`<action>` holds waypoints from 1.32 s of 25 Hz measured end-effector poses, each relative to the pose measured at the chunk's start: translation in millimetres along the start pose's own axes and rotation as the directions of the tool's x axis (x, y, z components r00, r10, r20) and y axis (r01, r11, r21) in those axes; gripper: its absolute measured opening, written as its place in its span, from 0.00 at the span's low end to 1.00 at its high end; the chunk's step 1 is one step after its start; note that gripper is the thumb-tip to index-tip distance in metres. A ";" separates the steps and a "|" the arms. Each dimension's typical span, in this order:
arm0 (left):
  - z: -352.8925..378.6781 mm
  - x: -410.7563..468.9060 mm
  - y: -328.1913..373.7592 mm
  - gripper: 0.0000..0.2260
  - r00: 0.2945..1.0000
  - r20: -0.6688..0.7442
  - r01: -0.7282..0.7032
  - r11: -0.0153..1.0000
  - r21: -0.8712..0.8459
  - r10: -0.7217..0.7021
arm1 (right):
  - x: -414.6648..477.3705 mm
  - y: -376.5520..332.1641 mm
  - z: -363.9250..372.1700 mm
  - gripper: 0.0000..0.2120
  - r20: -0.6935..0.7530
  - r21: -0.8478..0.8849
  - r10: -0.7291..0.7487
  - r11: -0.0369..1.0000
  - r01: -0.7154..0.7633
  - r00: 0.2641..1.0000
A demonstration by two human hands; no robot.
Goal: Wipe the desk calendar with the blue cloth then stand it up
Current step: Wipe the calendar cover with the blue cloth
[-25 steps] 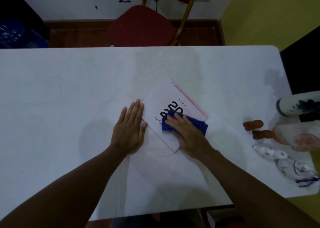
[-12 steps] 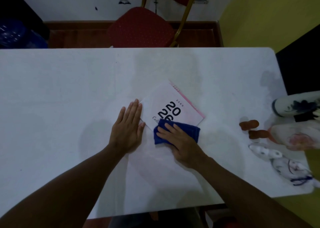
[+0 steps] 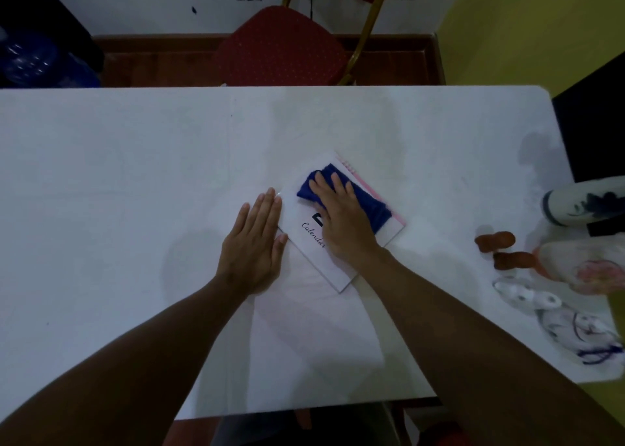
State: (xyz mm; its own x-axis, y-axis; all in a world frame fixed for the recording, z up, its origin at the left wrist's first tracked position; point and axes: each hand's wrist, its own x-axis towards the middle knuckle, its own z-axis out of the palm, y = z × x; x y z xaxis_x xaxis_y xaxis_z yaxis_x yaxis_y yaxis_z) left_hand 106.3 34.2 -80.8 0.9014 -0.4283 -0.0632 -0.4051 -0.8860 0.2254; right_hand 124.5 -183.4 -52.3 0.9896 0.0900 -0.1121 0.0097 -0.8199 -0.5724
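The white desk calendar (image 3: 324, 263) lies flat and turned diagonally in the middle of the white table (image 3: 135, 161); the word "Calendar" shows and a pink spiral edge runs along its far right side. My right hand (image 3: 341, 219) presses the blue cloth (image 3: 370, 205) flat onto the calendar's upper part, hiding most of the printed year. My left hand (image 3: 253, 242) rests flat on the table with fingers together, its fingertips against the calendar's left edge.
A red chair (image 3: 280, 53) stands behind the far table edge. At the table's right end lie a white and blue bottle (image 3: 581, 205), two brown pieces (image 3: 497, 242), a pink-patterned object (image 3: 588, 269) and a clear bag with small items (image 3: 554, 317).
My right hand has slid the blue cloth from the calendar's near lower part up toward its far spiral edge. My left hand has stayed flat in place.
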 end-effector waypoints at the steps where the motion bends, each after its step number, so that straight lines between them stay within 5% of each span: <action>1: 0.0 1.0 0.6 0.29 1.000 0.001 0.002 1.000 -0.004 -0.002 | -1.8 -1.4 0.9 0.24 0.015 -0.010 -0.028 1.000 0.028 1.000; 7: -1.1 1.1 1.5 0.29 1.000 0.019 0.013 1.000 -0.022 -0.013 | -71.7 0.5 -16.8 0.21 0.225 0.082 -0.250 0.968 0.237 0.942; 12: 0.8 0.8 -1.5 0.30 1.000 0.006 0.006 1.000 -0.011 -0.006 | -87.0 -5.8 -47.6 0.17 0.458 0.205 -0.051 0.977 -0.049 0.888; 15: 2.5 1.2 -0.6 0.29 1.000 0.008 0.016 0.999 -0.030 -0.016 | -65.6 -12.4 -70.1 0.10 0.412 0.346 -0.021 0.928 -0.136 0.911; 17: 3.1 1.3 -0.7 0.29 1.000 0.012 0.016 1.000 -0.024 -0.016 | -45.3 -6.7 -76.0 0.11 0.369 0.392 0.130 0.876 -0.281 0.920; 19: 3.6 1.2 -0.8 0.29 1.000 0.008 0.015 1.000 -0.015 -0.015 | -32.6 2.4 -76.4 0.18 0.127 0.267 0.267 0.918 -0.292 0.955; 21: 3.6 0.9 -0.7 0.29 1.000 0.005 0.013 1.000 -0.010 -0.013 | -37.0 5.6 -66.1 0.22 -0.128 0.077 0.140 0.988 -0.131 0.982; 22: 3.4 0.9 -1.0 0.29 1.000 0.004 0.011 1.000 -0.010 -0.011 | -44.7 4.3 -55.2 0.23 -0.143 0.013 0.014 1.000 -0.012 0.990; 24: 3.4 1.1 -1.1 0.29 1.000 0.005 0.008 1.000 -0.013 -0.008 | -67.6 1.9 -26.3 0.24 0.021 -0.125 -0.208 0.970 0.209 0.978; 27: 3.3 1.3 0.1 0.29 1.000 0.005 0.014 1.000 -0.018 -0.014 | -83.1 9.4 4.0 0.26 0.207 -0.302 -0.316 0.879 0.368 0.926; 33: 0.8 1.3 -0.3 0.29 1.000 0.009 0.012 1.000 -0.021 -0.012 | 1.4 10.9 -3.8 0.26 0.193 -0.335 -0.232 0.898 0.287 0.953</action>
State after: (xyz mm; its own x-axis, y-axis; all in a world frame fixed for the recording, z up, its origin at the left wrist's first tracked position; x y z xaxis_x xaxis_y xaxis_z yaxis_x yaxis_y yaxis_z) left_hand 107.5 33.7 -81.7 0.9048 -0.4190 -0.0752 -0.3905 -0.8873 0.2453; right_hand 126.6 -194.4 -55.6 0.9135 0.3854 -0.1305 0.3403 -0.8994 -0.2742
